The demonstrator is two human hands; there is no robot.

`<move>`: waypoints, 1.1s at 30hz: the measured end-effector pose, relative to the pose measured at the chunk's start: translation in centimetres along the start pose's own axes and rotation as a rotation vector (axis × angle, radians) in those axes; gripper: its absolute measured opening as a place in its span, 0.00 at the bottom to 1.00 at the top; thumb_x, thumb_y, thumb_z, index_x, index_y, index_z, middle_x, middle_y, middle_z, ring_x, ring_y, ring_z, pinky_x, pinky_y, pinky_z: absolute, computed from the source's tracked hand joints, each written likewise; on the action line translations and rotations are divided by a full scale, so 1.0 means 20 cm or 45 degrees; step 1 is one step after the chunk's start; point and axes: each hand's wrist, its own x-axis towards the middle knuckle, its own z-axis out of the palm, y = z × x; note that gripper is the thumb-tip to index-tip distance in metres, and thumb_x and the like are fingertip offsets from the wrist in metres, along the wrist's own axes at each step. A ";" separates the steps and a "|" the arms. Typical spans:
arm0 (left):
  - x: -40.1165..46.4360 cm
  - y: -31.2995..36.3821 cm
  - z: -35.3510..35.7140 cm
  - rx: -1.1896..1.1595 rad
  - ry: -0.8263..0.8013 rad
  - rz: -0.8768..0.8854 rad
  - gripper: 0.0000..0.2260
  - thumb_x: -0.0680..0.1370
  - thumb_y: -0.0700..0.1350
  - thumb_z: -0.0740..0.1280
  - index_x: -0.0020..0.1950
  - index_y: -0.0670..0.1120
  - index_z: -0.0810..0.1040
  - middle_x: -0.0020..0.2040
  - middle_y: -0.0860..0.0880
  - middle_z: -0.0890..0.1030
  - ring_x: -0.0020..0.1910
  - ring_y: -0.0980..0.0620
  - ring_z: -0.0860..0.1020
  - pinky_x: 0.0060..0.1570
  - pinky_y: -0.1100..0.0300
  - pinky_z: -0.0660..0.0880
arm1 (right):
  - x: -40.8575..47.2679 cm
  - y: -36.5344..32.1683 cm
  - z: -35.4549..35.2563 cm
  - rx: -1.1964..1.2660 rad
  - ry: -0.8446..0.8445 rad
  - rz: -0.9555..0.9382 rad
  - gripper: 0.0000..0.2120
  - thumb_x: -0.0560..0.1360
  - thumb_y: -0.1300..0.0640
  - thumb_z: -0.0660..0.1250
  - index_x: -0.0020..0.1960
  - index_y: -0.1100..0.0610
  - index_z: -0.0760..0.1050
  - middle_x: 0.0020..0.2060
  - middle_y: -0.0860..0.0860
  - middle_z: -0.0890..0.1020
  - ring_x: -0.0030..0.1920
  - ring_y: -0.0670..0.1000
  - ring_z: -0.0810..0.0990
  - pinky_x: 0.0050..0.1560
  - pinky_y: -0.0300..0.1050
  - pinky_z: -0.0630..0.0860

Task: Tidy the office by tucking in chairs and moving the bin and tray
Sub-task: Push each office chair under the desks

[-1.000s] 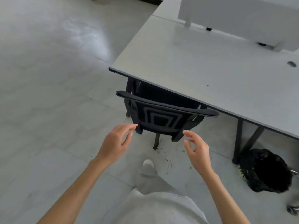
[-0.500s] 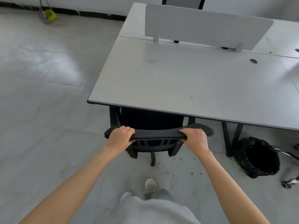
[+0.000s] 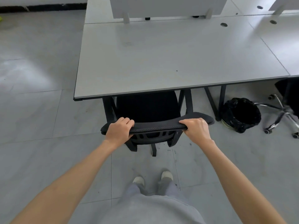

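Head view: black chair (image 3: 155, 125) sits at near edge of desk (image 3: 169, 59), seat partly under top. Left hand (image 3: 119, 132) curls round left end of chair's top bar. Right hand (image 3: 195, 129) curls round right end.

Could go wrong: hard push may bump chair into desk legs (image 3: 186, 102), or knuckles may hit desk edge. Crooked push may roll chair sideways.

Bin (image 3: 241, 114) stands on floor right of desk legs, near second chair (image 3: 284, 109). Black bag lines it. Cannot tell what is inside. No tray seen.
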 end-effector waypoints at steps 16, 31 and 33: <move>0.15 0.42 0.09 -0.030 0.105 -0.049 0.10 0.66 0.44 0.75 0.40 0.45 0.75 0.35 0.49 0.78 0.33 0.49 0.75 0.23 0.61 0.69 | -0.03 0.44 -0.19 -0.101 -0.103 -0.057 0.12 0.68 0.59 0.73 0.50 0.51 0.82 0.39 0.49 0.86 0.39 0.55 0.83 0.42 0.45 0.75; 0.11 0.43 0.09 -0.060 0.122 -0.146 0.11 0.65 0.42 0.76 0.41 0.45 0.76 0.36 0.48 0.79 0.35 0.48 0.76 0.25 0.61 0.71 | -0.09 0.44 -0.12 -0.068 0.047 -0.099 0.15 0.56 0.62 0.79 0.41 0.52 0.84 0.32 0.46 0.85 0.32 0.51 0.83 0.35 0.45 0.77; 0.11 0.43 0.09 -0.062 0.106 -0.162 0.10 0.66 0.43 0.75 0.42 0.45 0.76 0.38 0.48 0.79 0.36 0.48 0.76 0.25 0.58 0.74 | -0.09 0.43 -0.13 -0.076 0.058 -0.090 0.14 0.57 0.62 0.79 0.42 0.52 0.84 0.33 0.47 0.85 0.32 0.51 0.83 0.35 0.45 0.77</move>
